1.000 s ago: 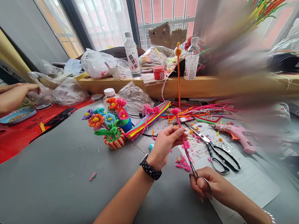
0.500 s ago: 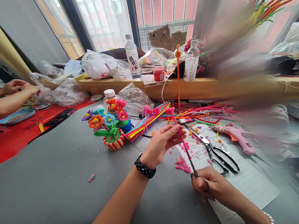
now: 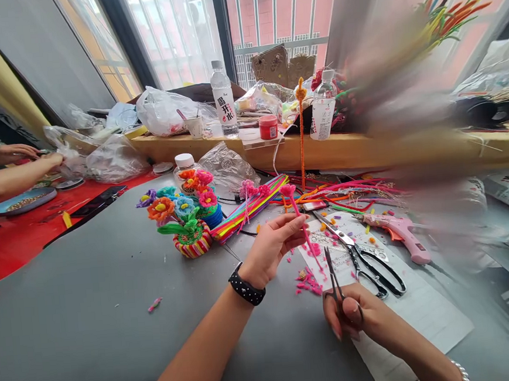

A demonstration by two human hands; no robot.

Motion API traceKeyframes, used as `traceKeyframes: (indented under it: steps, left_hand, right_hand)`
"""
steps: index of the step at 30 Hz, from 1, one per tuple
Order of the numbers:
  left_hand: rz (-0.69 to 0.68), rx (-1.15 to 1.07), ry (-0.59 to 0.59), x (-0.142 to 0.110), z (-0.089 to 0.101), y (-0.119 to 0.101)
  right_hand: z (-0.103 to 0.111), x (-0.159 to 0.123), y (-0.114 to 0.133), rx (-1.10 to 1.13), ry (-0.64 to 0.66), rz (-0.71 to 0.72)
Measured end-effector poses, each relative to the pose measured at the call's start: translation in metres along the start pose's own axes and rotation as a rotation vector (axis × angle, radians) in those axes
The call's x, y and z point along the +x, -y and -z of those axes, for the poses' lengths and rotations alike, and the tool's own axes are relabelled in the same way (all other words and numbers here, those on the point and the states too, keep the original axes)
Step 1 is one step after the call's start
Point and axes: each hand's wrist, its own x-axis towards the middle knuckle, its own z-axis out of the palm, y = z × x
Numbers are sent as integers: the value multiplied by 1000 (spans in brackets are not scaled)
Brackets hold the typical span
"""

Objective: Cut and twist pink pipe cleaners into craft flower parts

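Observation:
Between the thumb and fingers of my left hand (image 3: 280,235) is a pink pipe-cleaner flower (image 3: 297,202). Its blossom points up and its stem slants down to the right. My right hand (image 3: 349,309) grips a small pair of scissors (image 3: 331,269), blades upward, just right of the stem's lower end and apart from it. Pink fuzzy clippings (image 3: 308,282) lie on the table below. Beyond my right hand, large black-handled scissors (image 3: 351,243) rest on a white paper sheet (image 3: 427,312). A pink glue gun (image 3: 401,234) lies to their right.
A striped pot (image 3: 193,242) of pipe-cleaner flowers stands left of a bundle of coloured pipe cleaners (image 3: 253,208). Water bottles (image 3: 224,102) and a red jar (image 3: 269,127) line the wooden ledge (image 3: 216,148). At far left, another person's hands (image 3: 18,153) work over a red surface (image 3: 15,238).
The small scissors have come away from the pink stem, their blades now slightly parted and pointing up. My left hand stays almost in place with the flower.

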Motion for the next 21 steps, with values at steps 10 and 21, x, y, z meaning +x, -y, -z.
traceKeyframes:
  steps: [10, 21]
  left_hand:
    - [109, 108, 125, -2, -6, 5]
    - [63, 250, 170, -4, -8, 7]
  right_hand:
    - [-6, -4, 11, -79, 184, -45]
    - [-7, -6, 17, -125, 235, -10]
